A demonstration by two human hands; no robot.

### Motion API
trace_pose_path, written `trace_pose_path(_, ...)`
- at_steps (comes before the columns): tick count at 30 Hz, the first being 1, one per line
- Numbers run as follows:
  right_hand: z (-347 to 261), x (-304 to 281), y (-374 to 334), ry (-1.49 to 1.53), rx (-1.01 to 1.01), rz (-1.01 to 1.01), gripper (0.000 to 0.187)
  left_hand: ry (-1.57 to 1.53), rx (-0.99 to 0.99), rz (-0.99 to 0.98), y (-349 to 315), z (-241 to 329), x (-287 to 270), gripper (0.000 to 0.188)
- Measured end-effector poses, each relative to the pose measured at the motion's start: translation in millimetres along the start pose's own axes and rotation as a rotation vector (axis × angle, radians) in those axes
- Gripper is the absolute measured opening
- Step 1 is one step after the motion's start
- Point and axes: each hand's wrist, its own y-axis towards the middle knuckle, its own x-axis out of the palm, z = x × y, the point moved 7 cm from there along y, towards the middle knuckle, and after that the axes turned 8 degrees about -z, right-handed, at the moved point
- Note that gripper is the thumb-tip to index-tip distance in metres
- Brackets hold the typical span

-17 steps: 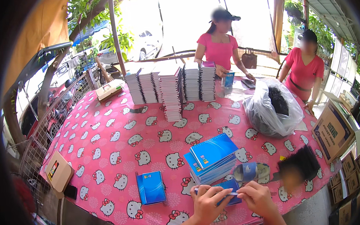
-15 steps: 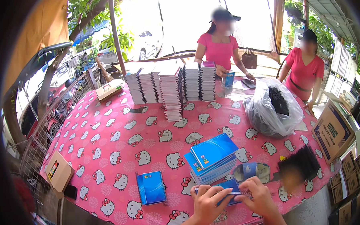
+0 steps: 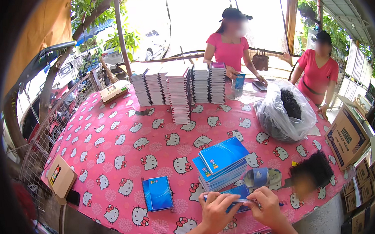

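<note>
So we're holding a blue notebook point(image 3: 237, 194) at the near edge of the tabletop point(image 3: 125, 132), just in front of the stack of blue notebooks point(image 3: 222, 165). Our left hand point(image 3: 216, 210) is gripping it with fingers curled closed over its near edge, and our right hand point(image 3: 266, 203) is pinching its right end, fingers closed too. Left of the stack, another blue notebook point(image 3: 158, 193) is lying flat. Right of the stack, a roll of tape point(image 3: 262, 177) is sitting. Behind it, far across, tall piles of white notebooks point(image 3: 180, 90) are standing.
</note>
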Motion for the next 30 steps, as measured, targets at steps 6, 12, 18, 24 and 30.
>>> trace_pose_path(6, -0.6, 3.5, -1.9, -0.004, 0.05, 0.021, 0.011, -0.022, 0.009, -0.015, -1.9, -3.6, 2.3, 0.018)
trace_pose_path(12, 99.0, -38.5, 1.5, -0.027, 0.228, -0.085, 0.024, -0.061, 0.034, -0.032, -3.7, -1.3, 0.9, 0.02)
trace_pose_path(18, 184.0, 1.8, -31.2, -0.487, 0.124, -0.19, 0.048, -0.065, 0.052, -0.031, 1.7, -2.9, 1.4, 0.028)
trace_pose_path(24, 204.9, 5.6, -21.6, -0.499, 0.281, -0.125, 0.037, -0.067, 0.061, -0.023, 8.2, 2.5, 5.8, 0.029)
trace_pose_path(30, 187.1, -18.2, -7.5, -0.074, 0.383, 0.016, 0.028, -0.057, 0.092, -0.028, 5.4, 1.3, 10.7, 0.032)
